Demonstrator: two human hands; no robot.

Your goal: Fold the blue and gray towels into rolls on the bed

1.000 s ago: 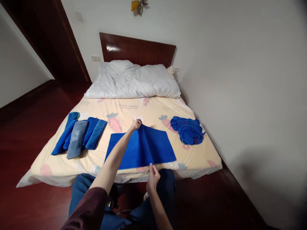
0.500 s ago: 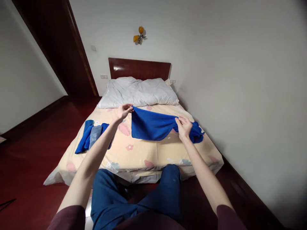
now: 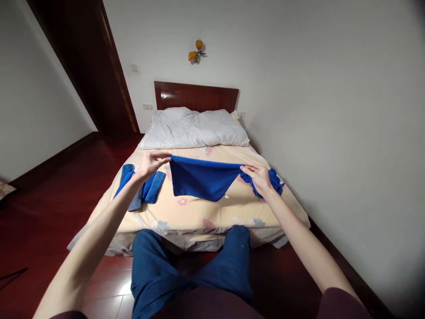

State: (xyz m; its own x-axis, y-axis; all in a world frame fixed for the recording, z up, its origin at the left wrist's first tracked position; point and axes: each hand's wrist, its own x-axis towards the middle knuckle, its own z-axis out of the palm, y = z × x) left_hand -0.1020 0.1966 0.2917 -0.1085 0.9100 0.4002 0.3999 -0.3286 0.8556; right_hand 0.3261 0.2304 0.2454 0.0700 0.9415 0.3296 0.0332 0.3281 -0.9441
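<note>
A blue towel [image 3: 202, 179] hangs stretched between my two hands above the bed, its lower edge drooping. My left hand [image 3: 151, 163] pinches its upper left corner between thumb and fingers. At the upper right corner, my right hand [image 3: 258, 177] pinches it the same way. Behind and beside my right hand lies a crumpled heap of blue cloth [image 3: 276, 182] on the sheet. Below my left hand are folded blue cloths [image 3: 154, 188] and a grey-blue folded cloth [image 3: 135, 202], partly hidden by my left forearm.
The bed [image 3: 195, 217] has a pale floral sheet, with a white pillow or quilt [image 3: 195, 128] against the dark wooden headboard [image 3: 197, 97]. A wall [image 3: 348, 133] runs close along the right side. My knees [image 3: 237, 248] are at the bed's near edge.
My left hand has moved left and slightly down, drawing the towel's upper edge straighter. The towel has shifted left. My right hand still grips its corner.
</note>
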